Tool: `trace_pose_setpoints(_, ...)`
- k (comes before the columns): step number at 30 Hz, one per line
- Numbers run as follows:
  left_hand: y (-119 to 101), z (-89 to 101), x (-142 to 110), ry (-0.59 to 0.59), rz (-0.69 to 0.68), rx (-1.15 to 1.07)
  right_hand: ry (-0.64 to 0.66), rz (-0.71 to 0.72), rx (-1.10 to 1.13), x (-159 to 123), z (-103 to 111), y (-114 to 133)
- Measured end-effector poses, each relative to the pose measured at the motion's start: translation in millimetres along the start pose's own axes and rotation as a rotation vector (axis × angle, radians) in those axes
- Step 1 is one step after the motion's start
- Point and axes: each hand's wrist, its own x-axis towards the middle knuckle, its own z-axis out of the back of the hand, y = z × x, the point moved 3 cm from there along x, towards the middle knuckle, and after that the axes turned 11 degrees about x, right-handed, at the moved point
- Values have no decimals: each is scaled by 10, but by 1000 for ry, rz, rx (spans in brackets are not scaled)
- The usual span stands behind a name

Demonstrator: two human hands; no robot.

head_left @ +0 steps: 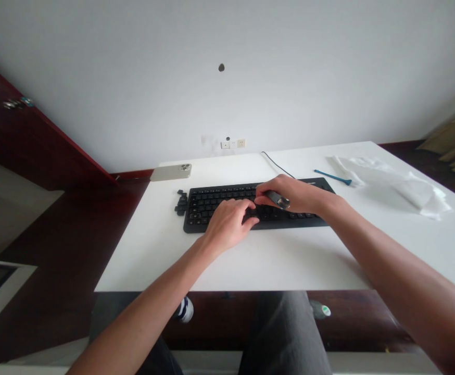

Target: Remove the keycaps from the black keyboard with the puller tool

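A black keyboard [219, 207] lies flat on the white table, with its cable running off behind it. My left hand [229, 224] rests over the middle of the keys, thumb and index finger apart and nothing visible between them. Just to the right, my right hand [286, 191] is closed around a dark handled tool [277, 199] with a shiny end facing me. The tool's far tip is hidden by my fingers, close to the keys. Several loose black keycaps [181, 203] sit in a small group beside the keyboard's left end.
A phone [171, 172] lies at the table's back left corner. On the right are a thin blue tool [332, 177] and a crumpled clear plastic bag [403, 190]. The white table [258, 271] ends just above my legs. Wall sockets [233, 144] sit behind it.
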Motion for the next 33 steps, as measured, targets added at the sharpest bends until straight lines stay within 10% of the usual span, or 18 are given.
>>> trace_pose_setpoints(21,-20,-2,-17,-55,-22,-27,4,-436,149,102,-140,-159)
trace_pose_setpoints(33,-36,-91,62,-142,74,12,-52,-397,254,128,-227,-138)
